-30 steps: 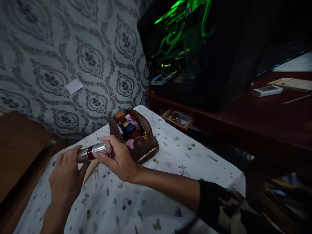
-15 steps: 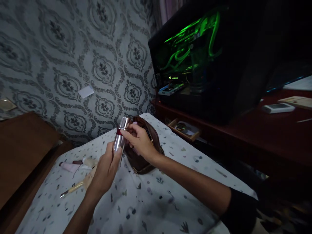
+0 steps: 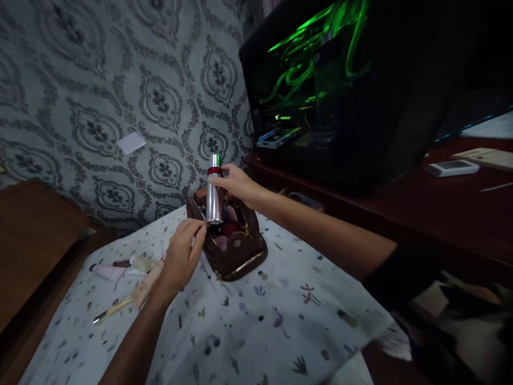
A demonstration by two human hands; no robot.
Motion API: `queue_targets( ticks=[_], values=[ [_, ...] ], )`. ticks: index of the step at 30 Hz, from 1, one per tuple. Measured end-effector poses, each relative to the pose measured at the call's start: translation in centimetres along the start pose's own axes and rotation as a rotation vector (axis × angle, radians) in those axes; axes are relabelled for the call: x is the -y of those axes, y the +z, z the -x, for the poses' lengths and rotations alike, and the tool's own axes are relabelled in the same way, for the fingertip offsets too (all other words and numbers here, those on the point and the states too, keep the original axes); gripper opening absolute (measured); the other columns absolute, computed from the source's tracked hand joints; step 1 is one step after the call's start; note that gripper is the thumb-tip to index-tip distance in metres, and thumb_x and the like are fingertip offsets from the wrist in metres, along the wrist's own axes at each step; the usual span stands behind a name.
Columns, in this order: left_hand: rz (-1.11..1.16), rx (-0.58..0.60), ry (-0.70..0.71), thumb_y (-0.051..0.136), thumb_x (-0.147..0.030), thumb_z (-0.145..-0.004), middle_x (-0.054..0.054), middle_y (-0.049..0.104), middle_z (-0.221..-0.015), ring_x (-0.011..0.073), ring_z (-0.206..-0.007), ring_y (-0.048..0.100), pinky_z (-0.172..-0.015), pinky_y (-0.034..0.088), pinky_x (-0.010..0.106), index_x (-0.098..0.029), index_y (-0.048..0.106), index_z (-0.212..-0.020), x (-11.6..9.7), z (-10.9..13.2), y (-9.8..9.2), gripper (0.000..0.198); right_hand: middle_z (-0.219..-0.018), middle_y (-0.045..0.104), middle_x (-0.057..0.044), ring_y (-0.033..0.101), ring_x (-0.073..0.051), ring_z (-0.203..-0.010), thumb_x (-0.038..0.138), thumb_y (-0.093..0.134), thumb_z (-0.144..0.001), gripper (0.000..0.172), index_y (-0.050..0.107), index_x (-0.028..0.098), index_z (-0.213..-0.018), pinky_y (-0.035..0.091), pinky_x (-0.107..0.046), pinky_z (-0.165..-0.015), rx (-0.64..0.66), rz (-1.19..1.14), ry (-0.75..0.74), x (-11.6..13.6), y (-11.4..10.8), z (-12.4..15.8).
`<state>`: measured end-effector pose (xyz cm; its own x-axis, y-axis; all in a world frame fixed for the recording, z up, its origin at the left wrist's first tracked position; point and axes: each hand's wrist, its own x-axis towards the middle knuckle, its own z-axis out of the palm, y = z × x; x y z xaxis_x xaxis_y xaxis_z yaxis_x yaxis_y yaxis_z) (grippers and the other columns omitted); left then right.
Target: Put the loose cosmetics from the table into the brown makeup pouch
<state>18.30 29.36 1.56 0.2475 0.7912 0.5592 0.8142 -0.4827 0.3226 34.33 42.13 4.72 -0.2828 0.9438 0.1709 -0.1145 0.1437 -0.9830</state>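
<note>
My right hand [image 3: 236,184] grips a silver bottle [image 3: 215,200] with a red band near its top, upright above the open brown bag [image 3: 236,262]. Pink and dark red items show inside the bag. At the bag's left edge is my left hand [image 3: 186,248], its thumb and forefinger pressed together near the bottle's base; whether they pinch the bag's rim is too small to tell. Left of that hand lie a pink tube [image 3: 108,271], other small cosmetics and a brush [image 3: 114,310] with a light handle, on the patterned white cloth [image 3: 240,342].
Behind to the right, a dark computer case [image 3: 304,123] with green lights stands on a red-brown desk [image 3: 449,214]. A white device [image 3: 452,168] lies on that desk. A brown wooden panel [image 3: 36,230] is at the left; patterned wallpaper covers the wall behind.
My right hand has raised the bottle upright over the bag. My left hand has let go of the bottle and sits at the bag's edge. The view has shifted slightly.
</note>
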Motion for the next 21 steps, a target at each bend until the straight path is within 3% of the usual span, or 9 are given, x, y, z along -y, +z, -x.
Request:
queue_targets(
  ticks=[5,9,13,15,18,21],
  values=[
    [-0.012,0.004,0.043,0.044,-0.025,-0.101,0.008,0.063,-0.11,0.02,-0.11,0.057,-0.097,0.044,0.033,-0.02,0.062,-0.108,0.7,1.8,0.9,0.02,-0.071,0.056,0.005,0.052,-0.009,-0.054,0.018,0.07,-0.083,0.04,0.049,0.015,-0.117,0.039,-0.021,-0.046,0.074,0.137,-0.006,-1.5,0.1,-0.8],
    [0.023,-0.042,-0.02,0.044,-0.027,-0.101,0.007,0.065,-0.106,0.0192,-0.102,0.059,-0.091,0.046,0.033,-0.021,0.06,-0.107,1.1,0.9,0.7,0.018,-0.067,0.057,0.004,0.052,-0.011,-0.056,0.021,0.072,-0.08,0.036,0.057,0.013,-0.112,0.039,-0.022,-0.05,0.182,0.252,-0.072,-1.9,0.2,-1.1],
    [0.101,-0.221,-0.167,0.051,-0.038,-0.097,0.007,0.063,-0.108,0.0189,-0.098,0.06,-0.076,0.046,0.028,-0.019,0.054,-0.12,3.0,-3.5,-0.2,0.03,-0.071,0.061,0.004,0.056,-0.011,-0.064,0.017,0.071,-0.075,0.035,0.062,0.013,-0.108,0.041,-0.023,-0.058,0.263,0.293,-0.192,-2.0,0.2,-1.2],
    [0.138,-0.256,-0.209,0.06,-0.042,-0.091,0.004,0.062,-0.098,0.0169,-0.086,0.059,-0.073,0.045,0.027,-0.017,0.054,-0.121,4.3,-6.4,-0.6,0.039,-0.071,0.062,0.005,0.057,-0.011,-0.065,0.015,0.071,-0.073,0.038,0.063,0.014,-0.11,0.042,-0.022,-0.06,0.322,0.29,-0.242,-2.0,0.1,-1.2],
    [0.298,-0.123,-0.216,0.06,-0.047,-0.089,-0.002,0.055,-0.072,0.0128,-0.064,0.05,-0.06,0.039,0.024,-0.017,0.061,-0.093,6.1,-9.9,-0.7,0.031,-0.069,0.062,0.007,0.057,-0.011,-0.064,0.016,0.072,-0.071,0.039,0.063,0.016,-0.11,0.042,-0.022,-0.06,0.423,0.258,-0.271,-2.0,-0.2,-1.2],
    [0.499,-0.001,-0.208,0.061,-0.052,-0.086,-0.003,0.052,-0.066,0.0105,-0.057,0.045,-0.052,0.034,0.022,-0.017,0.061,-0.079,6.9,-11.5,-0.4,0.036,-0.068,0.061,0.007,0.055,-0.01,-0.06,0.021,0.073,-0.073,0.038,0.061,0.016,-0.109,0.041,-0.021,-0.055,0.48,0.143,-0.172,-2.1,-0.6,-1.5]
  ],
)
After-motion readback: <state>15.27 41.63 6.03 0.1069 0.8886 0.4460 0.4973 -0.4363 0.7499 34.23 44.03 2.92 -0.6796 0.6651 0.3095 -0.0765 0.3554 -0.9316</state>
